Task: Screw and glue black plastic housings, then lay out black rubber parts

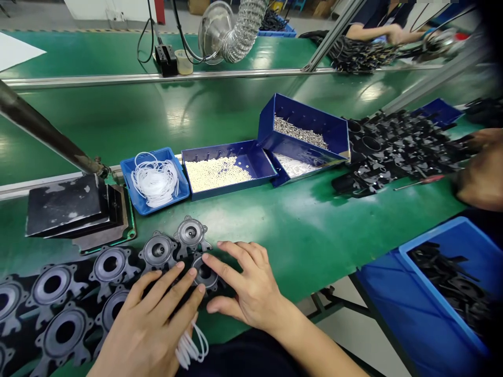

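My left hand (151, 319) lies over the row of parts with its fingers stretched out. A bunch of thin white rings (191, 348) hangs from beneath its palm, partly hidden. My right hand (247, 285) has its fingers apart and its index fingertip at the rim of a round black housing (205, 273) with a central hole. Just behind stand two similar housings with small centres, one grey-faced (191, 234) and another (157, 251) to its left. Several more ring-faced housings (53, 285) fill the left front of the green table (298, 235).
A blue tray (128, 170) holds white rings. Beside it, one blue bin (267, 159) holds small cream pieces and a tilted bin (336, 139) holds screws. Stacked black parts (393, 146), a screwdriver (426, 179) and a co-worker's arm (481, 173) are at right, above a blue crate (436, 293).
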Tool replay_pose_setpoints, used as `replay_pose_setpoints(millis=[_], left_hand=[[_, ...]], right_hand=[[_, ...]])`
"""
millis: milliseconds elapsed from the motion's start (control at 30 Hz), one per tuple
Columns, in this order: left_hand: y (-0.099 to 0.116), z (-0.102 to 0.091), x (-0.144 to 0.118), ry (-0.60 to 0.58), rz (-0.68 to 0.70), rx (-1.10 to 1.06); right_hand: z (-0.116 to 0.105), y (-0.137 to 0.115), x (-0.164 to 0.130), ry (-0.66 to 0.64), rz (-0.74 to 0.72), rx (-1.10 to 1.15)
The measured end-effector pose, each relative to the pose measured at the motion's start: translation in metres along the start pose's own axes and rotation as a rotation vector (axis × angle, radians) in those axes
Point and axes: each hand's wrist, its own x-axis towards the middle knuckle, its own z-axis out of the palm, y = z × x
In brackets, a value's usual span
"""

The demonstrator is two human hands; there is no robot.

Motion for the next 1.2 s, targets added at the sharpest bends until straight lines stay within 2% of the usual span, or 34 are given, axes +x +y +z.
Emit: replay_pose_setpoints(millis=[167,300,367,533,700,867,1033,1200], left_hand=[[-0.002,0.001,-0.003,-0.024,0.025,0.020],[-0.003,0.001,-0.003,-0.024,0.038,0.026],[-0.002,0.001,-0.003,-0.027,0.046,0.026],[-0.002,0.001,-0.007,-0.061,0.043,0.026],[-0.003,0.004,-0.011,-0.070,0.051,0.024],[-0.001,0.000,-0.004,-0.016,0.062,-0.001],[0.002,-0.009,-0.001,0.140,-0.017,-0.149],[-0.006,-0.021,-0.006,0.073,-0.072,-0.241]], right_hand=[[0.001,-0.004,0.010,-0.052,-0.072,0.043],[-0.006,-0.012,0.005,0.103,-0.032,0.210],[-0.012,-0.018,0.001,0.122,0.023,0.301],[-0.021,-0.030,-0.004,-0.014,0.073,0.454],[-0.027,-0.030,-0.002,-0.136,0.152,0.557],[-0.036,-0.026,0.002,-0.251,0.245,0.655],[-0.040,-0.015,0.010,-0.284,0.279,0.776],[-0.034,-0.008,0.023,-0.289,0.277,0.836]])
